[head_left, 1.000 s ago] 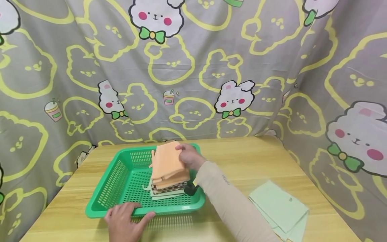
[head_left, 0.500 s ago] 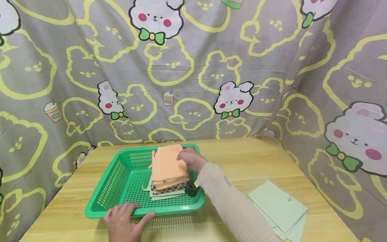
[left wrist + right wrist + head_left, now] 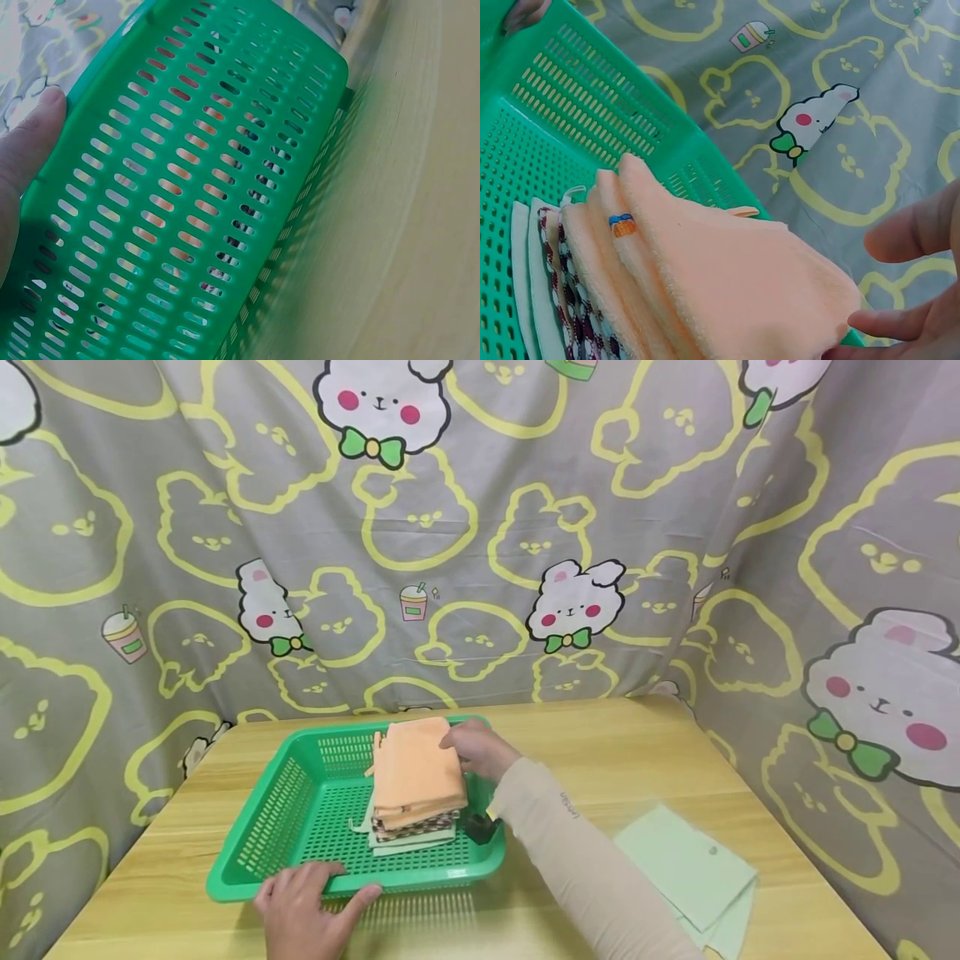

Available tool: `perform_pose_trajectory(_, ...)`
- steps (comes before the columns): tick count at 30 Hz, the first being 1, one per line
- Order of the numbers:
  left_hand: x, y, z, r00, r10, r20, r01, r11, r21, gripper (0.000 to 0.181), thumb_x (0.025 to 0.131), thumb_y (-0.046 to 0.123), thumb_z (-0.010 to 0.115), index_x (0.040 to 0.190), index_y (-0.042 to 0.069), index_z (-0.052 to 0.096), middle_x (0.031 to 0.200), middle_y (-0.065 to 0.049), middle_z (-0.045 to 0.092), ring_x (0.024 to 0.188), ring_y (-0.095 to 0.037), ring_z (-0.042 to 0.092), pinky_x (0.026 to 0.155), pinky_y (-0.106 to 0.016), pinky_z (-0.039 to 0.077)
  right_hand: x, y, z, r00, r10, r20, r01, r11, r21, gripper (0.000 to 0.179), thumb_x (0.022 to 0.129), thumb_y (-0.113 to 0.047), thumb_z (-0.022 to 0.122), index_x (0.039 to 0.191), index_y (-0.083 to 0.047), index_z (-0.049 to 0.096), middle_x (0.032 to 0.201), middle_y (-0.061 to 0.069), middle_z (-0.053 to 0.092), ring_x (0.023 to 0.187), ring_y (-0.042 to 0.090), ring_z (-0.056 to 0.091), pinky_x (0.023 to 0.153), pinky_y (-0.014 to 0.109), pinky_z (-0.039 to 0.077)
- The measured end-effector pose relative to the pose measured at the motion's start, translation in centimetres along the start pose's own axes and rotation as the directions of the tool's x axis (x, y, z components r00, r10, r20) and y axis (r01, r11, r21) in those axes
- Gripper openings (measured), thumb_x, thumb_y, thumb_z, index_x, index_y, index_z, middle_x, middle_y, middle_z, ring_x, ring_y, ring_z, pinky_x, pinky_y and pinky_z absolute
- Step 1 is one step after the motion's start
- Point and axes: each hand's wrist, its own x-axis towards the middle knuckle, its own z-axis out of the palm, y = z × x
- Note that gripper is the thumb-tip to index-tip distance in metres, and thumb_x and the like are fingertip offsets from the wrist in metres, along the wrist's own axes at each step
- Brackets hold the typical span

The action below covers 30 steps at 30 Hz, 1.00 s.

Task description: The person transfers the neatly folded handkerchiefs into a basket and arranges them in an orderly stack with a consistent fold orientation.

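A green plastic basket (image 3: 420, 878) stands on the table, and my left hand (image 3: 307, 910) grips its near rim, fingers over the edge and thumb along the front. Folded peach towels (image 3: 416, 764) top a stack at the basket's right side. Beneath them lie a dark checkered cloth (image 3: 390, 838) and pale green cloths (image 3: 401, 848). My right hand (image 3: 480, 750) is at the stack's right edge. In the right wrist view its fingertips (image 3: 870, 324) touch a corner of the top towel, while the thumb (image 3: 900, 234) stands apart from it.
A folded pale green cloth (image 3: 686, 864) lies on the wooden table (image 3: 600, 760) to the right, beside my sleeved forearm (image 3: 577, 860). Behind the table hangs a patterned grey curtain (image 3: 480, 543), which also runs along both sides. The basket's left half shows its bare slotted floor.
The top peach towel has come down flat onto the stack, and my right hand has loosened from its edge. My left hand stays on the basket rim.
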Motion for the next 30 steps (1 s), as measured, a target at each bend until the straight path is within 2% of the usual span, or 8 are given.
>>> perform_pose_trajectory(9,0.0,-0.2,0.1,1.0,-0.008,0.012,0.008,1.0,0.008,0.049,0.067,0.059,0.079,0.078,0.012,0.068,0.079,-0.004,0.065,0.079,-0.032,0.054,0.084,-0.059,0.026,-1.0,-0.6,-1.7,0.999,-0.026,0.022,0.026,1.0,-0.003,0.059,0.091,-0.001,0.054,0.144,0.01,0.03,0.147,0.026,0.035,0.135,0.046,0.033,0.104,0.054,0.033)
perform_pose_trajectory(17,0.0,-0.1,0.0,1.0,-0.012,0.017,0.012,1.0,0.011,0.049,0.067,0.058,0.079,0.078,0.012,0.068,0.08,-0.005,0.065,0.079,-0.032,0.054,0.084,-0.059,0.025,-2.7,-0.9,-5.5,0.996,-0.088,0.029,0.089,0.996,-0.033,0.052,0.093,-0.004,0.055,0.141,0.005,0.036,0.138,0.03,0.044,0.124,0.043,0.049,0.1,0.05,0.041)
perform_pose_trajectory(24,0.1,-0.3,0.2,1.0,0.009,-0.012,-0.009,1.0,-0.001,0.05,0.066,0.059,0.079,0.077,0.012,0.067,0.078,-0.005,0.065,0.078,-0.031,0.054,0.084,-0.059,0.026,-5.0,-0.1,-10.8,0.989,-0.142,0.037,0.146,0.972,-0.186,0.047,0.093,-0.004,0.054,0.137,0.007,0.041,0.134,0.029,0.049,0.116,0.042,0.055,0.095,0.047,0.046)
perform_pose_trajectory(30,0.1,-0.3,0.3,1.0,0.012,-0.018,-0.012,1.0,-0.005,0.051,0.066,0.06,0.079,0.077,0.012,0.067,0.078,-0.005,0.065,0.078,-0.031,0.054,0.084,-0.059,0.026,-7.2,2.1,-16.0,0.993,-0.12,0.008,0.114,0.91,-0.398,0.044,0.091,0.0,0.056,0.132,0.009,0.044,0.126,0.031,0.054,0.109,0.044,0.058,0.091,0.053,0.047)
